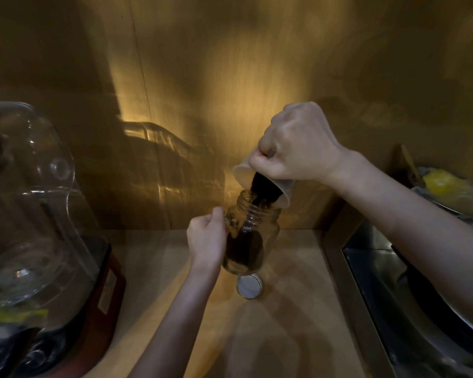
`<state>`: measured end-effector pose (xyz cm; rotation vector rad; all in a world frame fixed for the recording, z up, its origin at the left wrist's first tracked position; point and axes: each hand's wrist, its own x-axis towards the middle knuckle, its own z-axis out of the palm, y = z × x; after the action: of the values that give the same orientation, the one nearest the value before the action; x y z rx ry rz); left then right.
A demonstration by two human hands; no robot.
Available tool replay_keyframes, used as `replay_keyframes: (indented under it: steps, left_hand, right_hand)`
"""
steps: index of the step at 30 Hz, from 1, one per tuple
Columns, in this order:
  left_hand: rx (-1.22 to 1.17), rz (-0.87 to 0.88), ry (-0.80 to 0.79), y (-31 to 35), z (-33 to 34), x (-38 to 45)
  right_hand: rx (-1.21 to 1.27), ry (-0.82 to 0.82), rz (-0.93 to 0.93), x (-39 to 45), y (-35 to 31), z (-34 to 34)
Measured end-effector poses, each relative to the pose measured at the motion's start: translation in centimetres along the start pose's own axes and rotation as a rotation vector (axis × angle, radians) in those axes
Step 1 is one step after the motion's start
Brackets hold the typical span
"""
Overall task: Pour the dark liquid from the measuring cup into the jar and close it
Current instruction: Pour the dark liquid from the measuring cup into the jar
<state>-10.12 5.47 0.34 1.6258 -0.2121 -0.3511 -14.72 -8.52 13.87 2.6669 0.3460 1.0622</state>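
One blender (38, 227), far left of the jar: clear domed plastic cover over a dark red base. Pale wood desk (284, 323). Left hand (206, 241), fingers curled around the left side of the single clear glass jar (250, 236); jar upright on the desk, long axis vertical, mouth up, partly filled with dark liquid. One round metal lid (249, 286) lies flat just in front of the jar. Right hand (295, 143), fingers clenched on one translucent plastic measuring cup (260, 184), tilted mouth-down over the jar mouth, dark liquid streaming in. Right of the jar: steel sink (393, 296).
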Motion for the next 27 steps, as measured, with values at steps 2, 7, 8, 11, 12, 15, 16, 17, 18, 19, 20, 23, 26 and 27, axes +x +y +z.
replay_keyframes:
  steps: [2,7,8,11,12,15,16,17,18,19,20,23,26,27]
  left_hand:
    - [-0.008,-0.006,-0.009,0.0,-0.01,0.03]
    - [-0.027,-0.012,-0.027,0.01,-0.01,0.04]
    - [-0.034,-0.012,-0.032,0.0,-0.01,0.04]
    - [-0.047,-0.023,-0.029,-0.16,-0.02,0.09]
    - [-0.051,-0.026,-0.027,-0.23,-0.05,0.15]
    - [-0.042,-0.026,-0.027,-0.39,-0.07,0.34]
    - [-0.043,-0.029,-0.028,-0.37,-0.08,0.32]
    - [-0.049,-0.034,-0.027,-0.35,-0.08,0.29]
    - [-0.054,-0.037,-0.027,-0.34,-0.09,0.28]
    - [-0.055,-0.037,-0.028,-0.3,-0.1,0.27]
    - [-0.053,-0.037,-0.031,-0.27,-0.09,0.27]
    - [-0.035,-0.037,-0.028,-0.24,-0.07,0.3]
    - [-0.028,-0.04,-0.029,-0.18,-0.08,0.28]
    - [-0.03,-0.041,-0.029,-0.16,-0.07,0.24]
  right_hand:
    - [-0.006,0.006,-0.005,-0.03,0.02,-0.1]
    - [-0.007,-0.004,-0.02,-0.02,-0.08,-0.15]
    - [-0.008,-0.004,-0.017,-0.01,-0.11,-0.13]
    - [-0.001,-0.012,-0.021,-0.02,-0.17,-0.07]
    - [0.003,-0.014,-0.023,-0.02,-0.16,-0.09]
    - [0.002,-0.009,-0.033,0.04,-0.17,-0.1]
    - [0.001,-0.009,-0.038,0.05,-0.23,-0.07]
    - [0.004,-0.009,-0.045,0.04,-0.3,-0.06]
    - [0.006,-0.011,-0.05,-0.01,-0.38,-0.03]
    - [0.007,-0.01,-0.053,-0.07,-0.41,-0.01]
    - [0.005,-0.007,-0.056,-0.12,-0.39,0.04]
    - [0.007,-0.003,-0.059,-0.14,-0.31,0.12]
    - [0.004,0.004,-0.064,-0.2,-0.3,0.21]
    - [-0.001,0.006,-0.065,-0.23,-0.28,0.23]
